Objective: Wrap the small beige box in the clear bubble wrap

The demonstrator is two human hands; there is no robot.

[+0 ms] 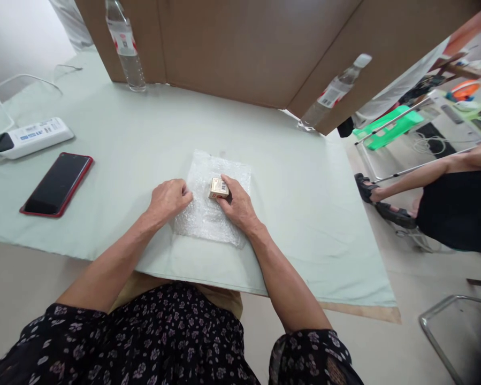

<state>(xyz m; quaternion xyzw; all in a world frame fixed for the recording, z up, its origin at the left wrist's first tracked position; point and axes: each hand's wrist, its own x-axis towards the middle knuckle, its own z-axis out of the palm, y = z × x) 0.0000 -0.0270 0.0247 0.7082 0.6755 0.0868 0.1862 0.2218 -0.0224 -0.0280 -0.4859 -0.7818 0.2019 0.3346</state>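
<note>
A sheet of bubble wrap (208,224) lies flat on the pale green tablecloth in front of me. On top of it, a small cream-coloured box (218,188) with dark print and a barcode is held between the thumb and fingers of my right hand (239,205). My left hand (169,199) rests at the sheet's left edge, its fingers curled under and the thumb pressed in, closed on that edge. The tips of the left fingers are partly hidden.
A red-cased phone (58,184) and a white power strip (37,137) lie to the left. Water bottles stand at the back left (128,53) and back right (330,96), by a brown cardboard panel (232,48). Another person's leg (425,176) shows at right.
</note>
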